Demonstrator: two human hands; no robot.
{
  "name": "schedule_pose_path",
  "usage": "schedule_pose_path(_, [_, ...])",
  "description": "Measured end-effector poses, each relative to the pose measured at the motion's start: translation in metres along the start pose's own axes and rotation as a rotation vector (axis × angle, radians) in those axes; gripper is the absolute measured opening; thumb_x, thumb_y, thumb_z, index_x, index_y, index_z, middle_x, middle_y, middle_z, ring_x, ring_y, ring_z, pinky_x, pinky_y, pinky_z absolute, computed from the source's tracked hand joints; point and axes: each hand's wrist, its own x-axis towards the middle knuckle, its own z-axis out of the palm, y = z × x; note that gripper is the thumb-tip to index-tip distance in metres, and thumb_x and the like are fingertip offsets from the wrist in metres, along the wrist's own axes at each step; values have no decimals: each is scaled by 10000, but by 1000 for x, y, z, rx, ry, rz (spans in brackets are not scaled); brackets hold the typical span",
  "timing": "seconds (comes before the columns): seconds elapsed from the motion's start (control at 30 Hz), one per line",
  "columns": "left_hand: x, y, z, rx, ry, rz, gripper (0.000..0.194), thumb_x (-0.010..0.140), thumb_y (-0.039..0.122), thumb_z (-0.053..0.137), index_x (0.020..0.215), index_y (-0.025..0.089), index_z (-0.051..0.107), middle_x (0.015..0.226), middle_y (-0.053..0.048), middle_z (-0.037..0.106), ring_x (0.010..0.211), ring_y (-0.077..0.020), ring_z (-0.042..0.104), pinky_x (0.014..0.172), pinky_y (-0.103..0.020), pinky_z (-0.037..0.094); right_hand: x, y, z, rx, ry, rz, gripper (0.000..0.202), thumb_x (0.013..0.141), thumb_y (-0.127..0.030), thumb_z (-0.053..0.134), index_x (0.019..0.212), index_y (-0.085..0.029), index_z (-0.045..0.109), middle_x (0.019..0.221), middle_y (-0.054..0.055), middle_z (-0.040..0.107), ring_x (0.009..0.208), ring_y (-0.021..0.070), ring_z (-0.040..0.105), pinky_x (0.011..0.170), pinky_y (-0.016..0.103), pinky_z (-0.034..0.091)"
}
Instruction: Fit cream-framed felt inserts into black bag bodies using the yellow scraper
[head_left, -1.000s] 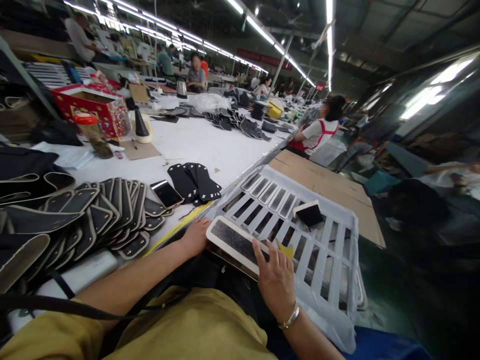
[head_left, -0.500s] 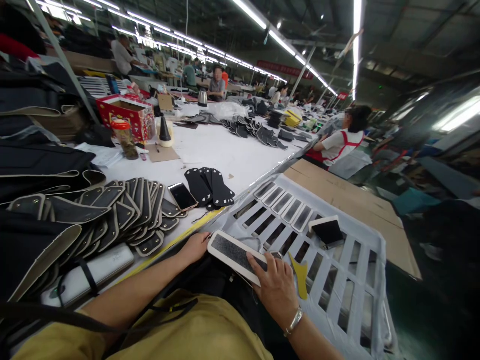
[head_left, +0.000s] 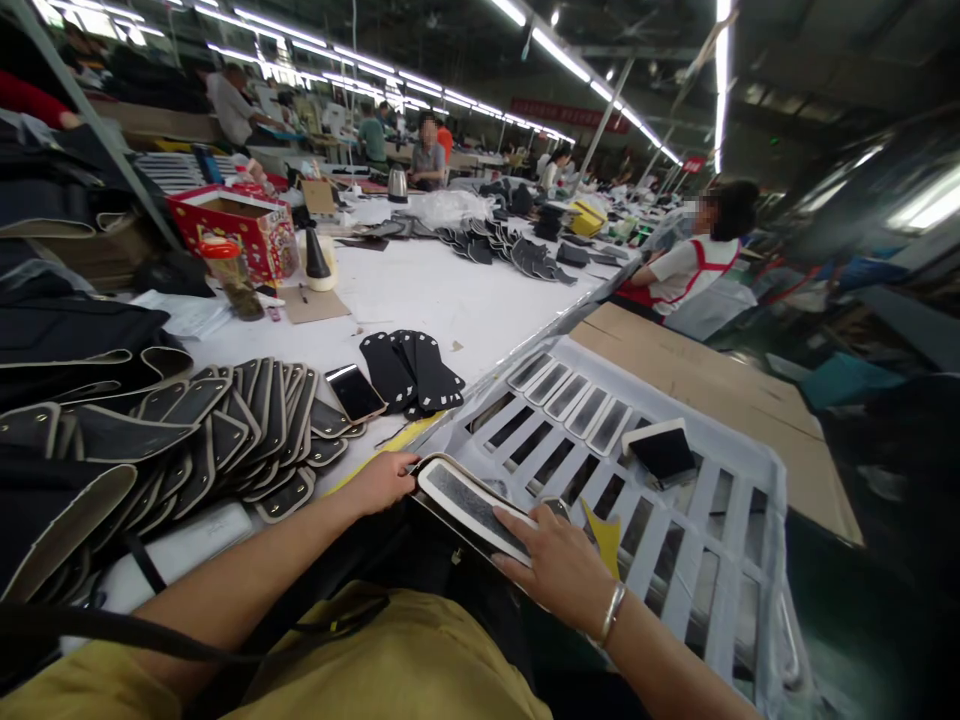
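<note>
A long rounded strip (head_left: 469,505) with a white border and a dark grey middle lies over my lap, on top of a dark panel (head_left: 450,522) with a thin tan edge. My left hand (head_left: 384,482) is closed at the panel's far-left corner, its fingertips partly hidden. Over the strip's right end, my right hand (head_left: 559,565) is closed, with fingers on the top face and the thumb at the near edge. A bracelet circles that wrist. Beyond the right hand lies a yellow notched piece (head_left: 604,535).
A grey slatted crate (head_left: 679,535) holds several white-edged strips (head_left: 574,400) and a dark pad (head_left: 660,452). On the white table are a phone (head_left: 355,392), black shaped pieces (head_left: 412,370) and a heap of dark tan-edged flaps (head_left: 232,430). A co-worker (head_left: 694,260) sits at the right.
The tan-edged panel now shows around the strip's left end and along its near side. My right hand has moved slightly right and lies flatter. The whole view has shifted slightly.
</note>
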Motion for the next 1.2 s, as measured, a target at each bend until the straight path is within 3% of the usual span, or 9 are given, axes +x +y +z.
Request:
schedule_pose_path(0.1, [1,4,-1,12,-49,-48,425,687,194,471,1089,167,603,419,75,385,326,-83,329,350,-189,226,6,6,2,-31,2,-12,525,831,-530,452,1330,-376,396,1052,96,502,933,259,510,811,385,351])
schedule_pose_path(0.27, [-2,6,-3,-4,-101,-74,464,676,202,471,1127,178,574,413,84,395,319,-81,327,332,-176,231,10,4,11,-154,13,8,578,782,-449,548,1332,-391,380,1075,106,487,943,280,479,804,393,311])
schedule_pose_path(0.4, [-2,7,-3,-19,-63,-72,445,694,217,439,1110,160,587,410,80,402,313,-85,332,330,-184,213,8,-5,17,-242,35,13,649,723,-388,618,1328,-378,383,1073,122,494,922,310,471,751,398,295])
schedule_pose_path(0.57, [2,8,-1,114,2,4,423,704,208,435,1089,157,603,443,61,474,354,-109,409,391,-211,276,6,-18,13,-329,57,22,563,740,-207,543,1282,-328,451,999,127,522,849,307,485,693,393,278])
schedule_pose_path(0.73, [2,13,-4,357,70,156,410,714,187,445,1092,162,601,688,-20,641,620,-180,582,598,-247,409,19,-28,6,-320,41,-8,505,750,-210,530,1245,-293,488,978,136,524,852,307,482,697,400,273])
schedule_pose_path(0.9, [3,20,-7,614,-17,201,417,663,146,473,1061,188,593,868,-53,671,808,-229,620,699,-267,428,23,-31,11,-305,47,24,423,786,-193,494,1201,-267,521,971,136,523,873,296,474,704,397,276])
schedule_pose_path(0.97, [3,22,-5,733,-30,193,490,686,166,488,1174,184,534,966,-85,667,880,-253,619,742,-297,436,19,-31,13,-303,35,38,449,790,-173,489,1231,-255,497,985,140,525,883,290,472,712,394,281])
schedule_pose_path(1.07, [4,26,-1,940,-17,137,686,705,173,502,1368,162,325,1009,-138,659,875,-289,629,733,-345,447,17,-33,11,-308,5,54,441,803,-157,471,1235,-239,494,984,146,531,883,286,475,709,391,290])
schedule_pose_path(1.2, [9,35,1,1060,-14,134,780,688,142,506,1408,162,206,1079,-163,620,878,-299,626,706,-364,461,22,-39,6,-327,-14,51,365,822,-182,448,1174,-225,535,949,150,539,849,286,490,683,391,300])
